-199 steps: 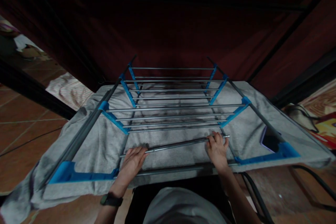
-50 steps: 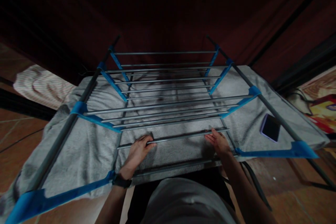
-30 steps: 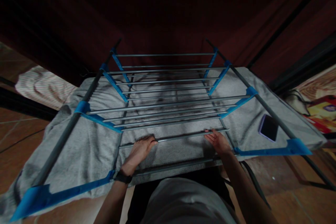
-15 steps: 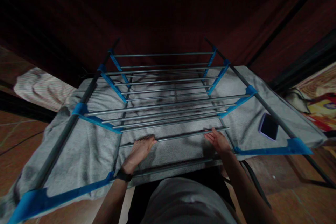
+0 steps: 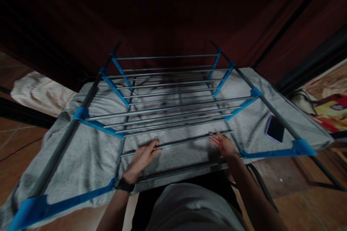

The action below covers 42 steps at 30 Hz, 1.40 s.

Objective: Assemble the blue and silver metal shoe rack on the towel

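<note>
A thin grey metal rod (image 5: 184, 142) lies crosswise between my hands, above a grey blanket. My left hand (image 5: 143, 157) is closed over the rod near its left end, thumb along the near side. Toward the right end, my right hand (image 5: 222, 143) holds the same rod between thumb and fingers, palm partly up. Around them stands a rack frame (image 5: 61, 148) of grey tubes with blue plastic brackets (image 5: 86, 196). Several similar rods are fitted between the brackets farther back. Another tube (image 5: 181, 171) runs across close to my body.
The grey blanket (image 5: 76, 162) covers a low surface under the rack. A phone (image 5: 274, 129) lies on it at the right. Striped cloth (image 5: 40, 92) is at the left, a red and yellow package (image 5: 332, 110) at the far right. A dark red panel (image 5: 168, 11) rises behind.
The rod's left end has shifted slightly toward me and left, with my left hand. My right hand stays on the rod; the whole view has moved a little.
</note>
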Each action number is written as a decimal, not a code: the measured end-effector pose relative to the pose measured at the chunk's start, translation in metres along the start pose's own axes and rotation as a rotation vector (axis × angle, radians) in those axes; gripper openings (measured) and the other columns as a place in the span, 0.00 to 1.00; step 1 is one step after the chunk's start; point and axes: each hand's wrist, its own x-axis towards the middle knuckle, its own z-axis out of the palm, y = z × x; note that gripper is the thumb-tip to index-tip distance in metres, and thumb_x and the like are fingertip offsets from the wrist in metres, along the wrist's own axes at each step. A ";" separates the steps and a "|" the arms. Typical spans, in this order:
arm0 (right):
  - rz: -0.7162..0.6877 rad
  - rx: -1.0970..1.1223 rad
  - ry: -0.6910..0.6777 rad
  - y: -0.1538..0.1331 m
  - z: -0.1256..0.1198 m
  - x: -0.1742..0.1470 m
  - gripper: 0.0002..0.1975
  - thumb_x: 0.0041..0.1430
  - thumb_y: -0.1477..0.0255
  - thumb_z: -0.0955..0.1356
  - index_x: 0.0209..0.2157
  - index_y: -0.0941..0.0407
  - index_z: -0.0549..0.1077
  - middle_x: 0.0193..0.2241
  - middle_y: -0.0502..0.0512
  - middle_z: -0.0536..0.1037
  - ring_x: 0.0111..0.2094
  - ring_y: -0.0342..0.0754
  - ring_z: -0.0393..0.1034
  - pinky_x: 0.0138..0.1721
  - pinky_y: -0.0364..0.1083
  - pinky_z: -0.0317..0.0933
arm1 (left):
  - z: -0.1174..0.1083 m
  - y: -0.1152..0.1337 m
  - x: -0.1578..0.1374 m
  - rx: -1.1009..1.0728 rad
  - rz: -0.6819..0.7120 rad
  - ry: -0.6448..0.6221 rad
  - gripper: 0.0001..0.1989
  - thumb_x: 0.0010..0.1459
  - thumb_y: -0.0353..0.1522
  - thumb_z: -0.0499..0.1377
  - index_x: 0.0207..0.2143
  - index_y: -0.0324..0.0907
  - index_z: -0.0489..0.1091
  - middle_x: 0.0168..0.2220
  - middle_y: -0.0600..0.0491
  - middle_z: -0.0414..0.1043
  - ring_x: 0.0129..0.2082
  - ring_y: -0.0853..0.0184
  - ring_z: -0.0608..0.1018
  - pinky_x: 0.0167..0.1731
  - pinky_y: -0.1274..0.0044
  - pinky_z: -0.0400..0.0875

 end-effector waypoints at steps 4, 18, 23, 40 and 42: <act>0.008 0.014 0.019 -0.002 0.002 -0.001 0.05 0.51 0.70 0.72 0.29 0.52 0.73 0.31 0.56 0.82 0.35 0.51 0.79 0.37 0.47 0.76 | -0.001 0.004 -0.003 0.065 0.053 0.036 0.14 0.67 0.42 0.49 0.45 0.46 0.69 0.39 0.52 0.78 0.41 0.62 0.79 0.40 0.75 0.68; 0.073 0.189 -0.060 -0.013 0.011 -0.029 0.03 0.54 0.73 0.72 0.31 0.54 0.74 0.33 0.54 0.82 0.39 0.47 0.78 0.42 0.46 0.73 | -0.002 -0.006 -0.034 0.123 0.110 0.186 0.18 0.67 0.44 0.48 0.42 0.45 0.72 0.38 0.51 0.79 0.40 0.62 0.80 0.41 0.72 0.72; 0.054 0.191 -0.055 -0.010 0.013 -0.045 0.05 0.53 0.70 0.74 0.31 0.53 0.74 0.32 0.53 0.81 0.37 0.47 0.77 0.41 0.48 0.73 | -0.003 -0.014 -0.043 0.091 0.118 0.254 0.19 0.65 0.48 0.48 0.43 0.47 0.71 0.39 0.53 0.79 0.39 0.63 0.81 0.39 0.73 0.73; 0.111 0.428 -0.172 -0.019 0.010 -0.067 0.20 0.57 0.69 0.70 0.20 0.52 0.55 0.15 0.40 0.58 0.18 0.39 0.60 0.33 0.44 0.71 | 0.001 0.008 -0.061 0.175 0.066 0.208 0.22 0.66 0.50 0.46 0.41 0.47 0.72 0.37 0.52 0.79 0.39 0.62 0.80 0.41 0.73 0.70; 0.104 0.446 -0.211 -0.019 0.010 -0.066 0.22 0.57 0.70 0.70 0.20 0.53 0.52 0.14 0.40 0.56 0.17 0.38 0.56 0.28 0.42 0.68 | -0.002 0.017 -0.062 0.227 0.052 0.184 0.23 0.66 0.50 0.44 0.40 0.46 0.71 0.35 0.51 0.79 0.38 0.62 0.80 0.40 0.73 0.69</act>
